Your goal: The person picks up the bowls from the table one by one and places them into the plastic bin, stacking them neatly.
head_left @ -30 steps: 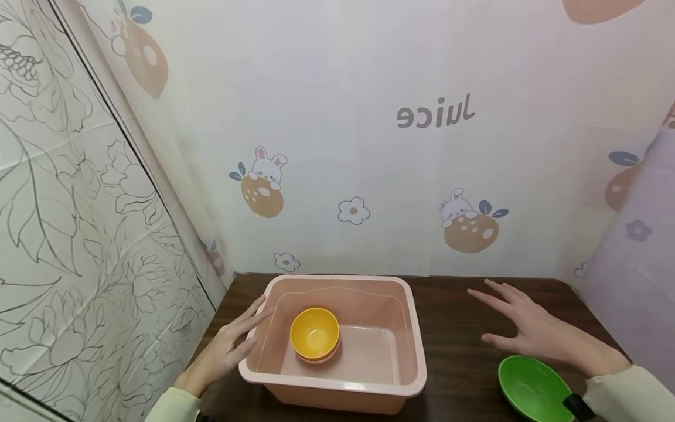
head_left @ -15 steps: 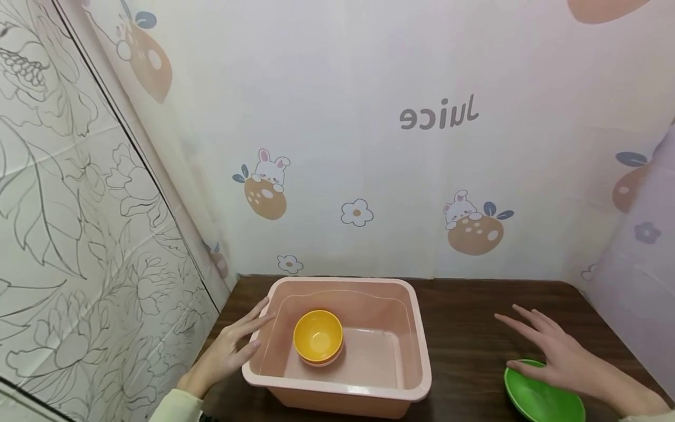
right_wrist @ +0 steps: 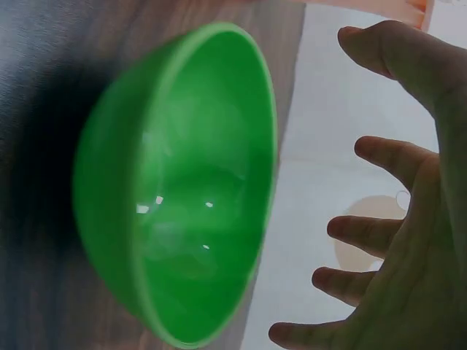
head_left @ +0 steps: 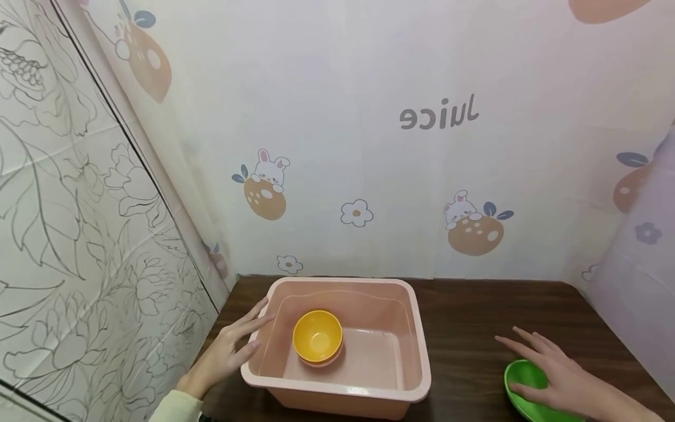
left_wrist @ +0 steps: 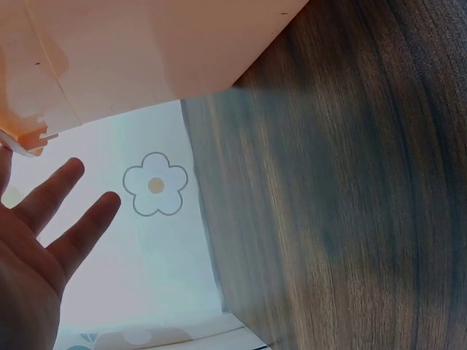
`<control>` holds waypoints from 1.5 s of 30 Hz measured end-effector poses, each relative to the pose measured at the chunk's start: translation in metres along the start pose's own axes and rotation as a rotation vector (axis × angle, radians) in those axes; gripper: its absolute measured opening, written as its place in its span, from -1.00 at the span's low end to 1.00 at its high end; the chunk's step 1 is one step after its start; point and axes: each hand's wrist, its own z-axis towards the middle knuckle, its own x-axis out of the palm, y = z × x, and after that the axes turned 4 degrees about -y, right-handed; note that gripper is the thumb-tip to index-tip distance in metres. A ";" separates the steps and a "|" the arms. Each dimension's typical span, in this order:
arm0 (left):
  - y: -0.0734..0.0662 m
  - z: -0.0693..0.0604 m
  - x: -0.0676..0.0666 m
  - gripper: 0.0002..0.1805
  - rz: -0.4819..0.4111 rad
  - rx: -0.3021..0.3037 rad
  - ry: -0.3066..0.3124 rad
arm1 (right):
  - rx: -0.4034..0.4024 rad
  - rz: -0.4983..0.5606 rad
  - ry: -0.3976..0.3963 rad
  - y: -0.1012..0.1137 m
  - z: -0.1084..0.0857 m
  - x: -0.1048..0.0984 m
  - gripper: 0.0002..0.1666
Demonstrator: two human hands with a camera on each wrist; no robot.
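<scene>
A pink plastic basin [head_left: 364,384] stands on the dark wooden table, with a yellow bowl [head_left: 317,335] in its left part. Another rim, more orange, shows just under that yellow bowl. My left hand [head_left: 227,351] rests its spread fingers on the basin's left rim. In the left wrist view its fingers [left_wrist: 91,230] are straight, beside the basin's outer wall [left_wrist: 146,51]. At the lower right, my right hand [head_left: 561,378] hovers over a green bowl [head_left: 522,375], fingers spread. The right wrist view shows this green bowl [right_wrist: 197,189] apart from the fingertips, holding nothing inside.
Brown wood-grain table [head_left: 464,328] surrounds the basin. A pale curtain [head_left: 337,146] printed with rabbits, fruit and flowers hangs behind the table. On the left is a flower-line panel [head_left: 95,234]; a lilac cloth side [head_left: 643,281] bounds the right.
My right hand has moved right and toward me, from beyond the green bowl to above it. The left hand stays at the basin's rim. The view has shifted slightly.
</scene>
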 end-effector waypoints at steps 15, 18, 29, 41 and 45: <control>0.000 0.000 0.000 -0.42 0.004 -0.015 0.002 | -0.001 -0.007 0.043 -0.001 -0.018 0.018 -0.14; 0.001 0.000 0.001 -0.42 0.006 -0.016 0.000 | -0.002 -0.013 0.053 -0.003 -0.019 0.019 -0.14; 0.002 -0.001 0.002 -0.42 0.011 -0.023 0.003 | -0.007 0.001 0.149 -0.013 -0.024 0.020 -0.14; 0.002 -0.001 0.001 -0.43 0.017 -0.031 0.006 | -0.081 -0.001 0.117 -0.016 -0.028 0.025 0.04; 0.001 -0.001 0.001 -0.43 0.023 -0.029 0.008 | -0.135 -0.002 0.124 -0.015 -0.027 0.023 0.07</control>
